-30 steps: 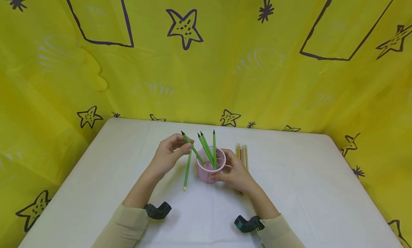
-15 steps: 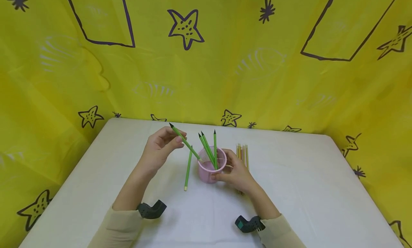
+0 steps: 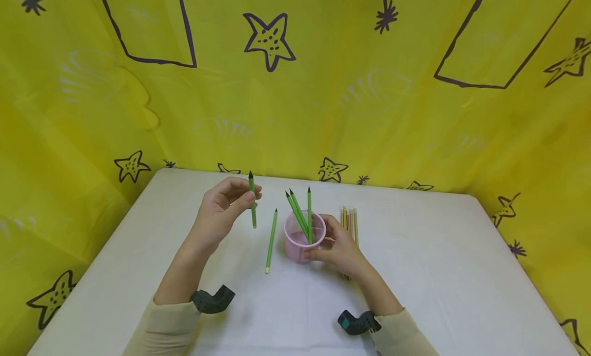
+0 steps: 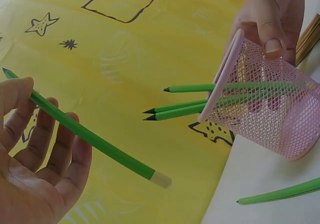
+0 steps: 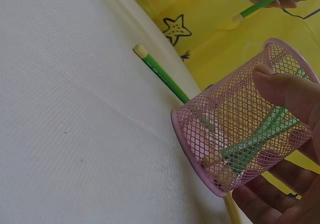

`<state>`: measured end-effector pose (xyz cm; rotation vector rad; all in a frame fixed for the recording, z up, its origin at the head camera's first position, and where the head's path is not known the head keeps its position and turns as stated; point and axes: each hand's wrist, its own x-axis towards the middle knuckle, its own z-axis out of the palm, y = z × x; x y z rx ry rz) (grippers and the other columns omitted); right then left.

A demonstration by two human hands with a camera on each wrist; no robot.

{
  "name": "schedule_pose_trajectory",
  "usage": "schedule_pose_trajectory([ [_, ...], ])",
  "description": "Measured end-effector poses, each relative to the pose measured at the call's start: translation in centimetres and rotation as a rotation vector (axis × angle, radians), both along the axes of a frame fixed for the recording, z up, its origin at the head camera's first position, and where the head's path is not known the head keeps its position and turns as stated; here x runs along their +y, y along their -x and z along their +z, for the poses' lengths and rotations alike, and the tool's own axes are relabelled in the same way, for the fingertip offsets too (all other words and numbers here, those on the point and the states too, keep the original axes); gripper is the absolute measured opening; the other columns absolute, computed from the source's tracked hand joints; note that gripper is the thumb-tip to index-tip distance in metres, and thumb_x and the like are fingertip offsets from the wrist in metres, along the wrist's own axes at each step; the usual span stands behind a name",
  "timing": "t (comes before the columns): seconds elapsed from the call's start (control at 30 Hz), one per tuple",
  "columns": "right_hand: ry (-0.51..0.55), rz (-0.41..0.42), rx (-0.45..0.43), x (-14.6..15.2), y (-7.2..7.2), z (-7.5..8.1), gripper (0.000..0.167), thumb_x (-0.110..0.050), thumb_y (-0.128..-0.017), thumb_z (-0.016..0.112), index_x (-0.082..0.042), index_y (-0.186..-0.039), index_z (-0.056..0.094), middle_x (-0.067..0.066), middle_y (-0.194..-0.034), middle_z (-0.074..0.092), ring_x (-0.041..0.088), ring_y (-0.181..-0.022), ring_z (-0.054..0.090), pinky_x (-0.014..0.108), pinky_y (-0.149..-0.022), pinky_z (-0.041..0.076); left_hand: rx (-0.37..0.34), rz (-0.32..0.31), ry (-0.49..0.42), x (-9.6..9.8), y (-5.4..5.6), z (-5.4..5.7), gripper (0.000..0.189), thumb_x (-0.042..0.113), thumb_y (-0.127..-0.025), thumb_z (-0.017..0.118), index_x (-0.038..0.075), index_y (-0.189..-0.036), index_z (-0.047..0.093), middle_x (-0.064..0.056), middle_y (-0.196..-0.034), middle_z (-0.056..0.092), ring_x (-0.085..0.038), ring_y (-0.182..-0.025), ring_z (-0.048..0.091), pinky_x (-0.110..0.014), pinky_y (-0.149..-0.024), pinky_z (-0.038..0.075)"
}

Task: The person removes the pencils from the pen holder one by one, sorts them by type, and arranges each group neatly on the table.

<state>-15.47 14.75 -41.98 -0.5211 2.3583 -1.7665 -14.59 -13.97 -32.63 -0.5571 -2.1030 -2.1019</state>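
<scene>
My left hand (image 3: 221,208) pinches a green pencil (image 3: 252,204) between thumb and fingers, black tip up and pale eraser end down. In the left wrist view the whole length of this pencil (image 4: 100,139) shows, apart from the cup. My right hand (image 3: 340,247) grips the side of a pink mesh pencil cup (image 3: 295,253), its thumb at the near side and fingers behind. Three green pencils (image 3: 309,212) lean in the cup with their black tips up. Another green pencil (image 3: 271,240) lies on the table between the left hand and the cup.
Several gold-coloured pencils (image 3: 350,220) lie together on the white table (image 3: 415,258), partly hidden behind the right hand. A yellow curtain (image 3: 295,104) with starfish drawings hangs beyond the table's far edge. Both wrists wear dark camera mounts (image 3: 214,299).
My left hand has drawn the green pencil out of the cup, moving left and away, and turned it more upright. The right hand keeps its hold on the cup in place.
</scene>
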Motion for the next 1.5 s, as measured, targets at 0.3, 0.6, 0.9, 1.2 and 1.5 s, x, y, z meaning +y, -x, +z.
schedule_pose_trajectory([
  [0.3, -0.008, -0.004, 0.003, 0.2, 0.0, -0.2, 0.084, -0.010, -0.070, 0.090, -0.015, -0.141, 0.047, 0.011, -0.134, 0.059, 0.033, -0.119, 0.058, 0.046, -0.101, 0.052, -0.028, 0.012, 0.080, -0.7, 0.4, -0.3, 0.019, 0.011, -0.100, 0.060, 0.000, -0.116, 0.059, -0.003, -0.110, 0.066, -0.020, -0.098, 0.067, -0.030, -0.089, 0.058],
  [0.6, -0.013, -0.017, -0.009, 0.2, -0.2, -0.2, 0.084, -0.012, -0.069, 0.091, -0.016, -0.141, 0.047, 0.011, -0.135, 0.059, 0.034, -0.120, 0.058, 0.047, -0.102, 0.051, -0.086, 0.008, 0.094, -0.9, 0.8, -0.7, 0.020, 0.016, -0.100, 0.061, 0.003, -0.115, 0.058, -0.007, -0.105, 0.064, -0.021, -0.093, 0.066, -0.032, -0.085, 0.060],
  [0.9, -0.017, -0.015, -0.003, 0.2, -0.1, -0.2, 0.083, -0.013, -0.069, 0.091, -0.018, -0.140, 0.048, 0.009, -0.135, 0.060, 0.033, -0.121, 0.058, 0.053, -0.105, 0.047, -0.167, 0.024, 0.127, -1.1, 1.6, -1.7, 0.024, 0.019, -0.099, 0.064, 0.004, -0.116, 0.058, -0.010, -0.110, 0.061, -0.021, -0.093, 0.065, -0.039, -0.086, 0.060],
  [1.2, -0.021, -0.016, 0.004, 0.1, 0.1, -0.1, 0.085, -0.013, -0.069, 0.091, -0.018, -0.141, 0.047, 0.009, -0.135, 0.059, 0.033, -0.121, 0.058, 0.050, -0.104, 0.049, -0.219, 0.028, 0.182, -0.9, 2.6, -3.2, 0.025, 0.021, -0.100, 0.063, 0.003, -0.118, 0.058, -0.014, -0.112, 0.061, -0.024, -0.096, 0.066, -0.040, -0.086, 0.061],
  [1.5, -0.021, -0.008, 0.001, 0.1, 0.0, -0.1, 0.084, -0.014, -0.070, 0.091, -0.017, -0.141, 0.047, 0.010, -0.136, 0.059, 0.034, -0.121, 0.058, 0.052, -0.105, 0.048, -0.351, 0.033, 0.202, -0.7, 3.5, -5.4, 0.027, 0.016, -0.100, 0.061, 0.001, -0.123, 0.055, -0.023, -0.117, 0.057, -0.037, -0.102, 0.064, -0.040, -0.082, 0.061],
])
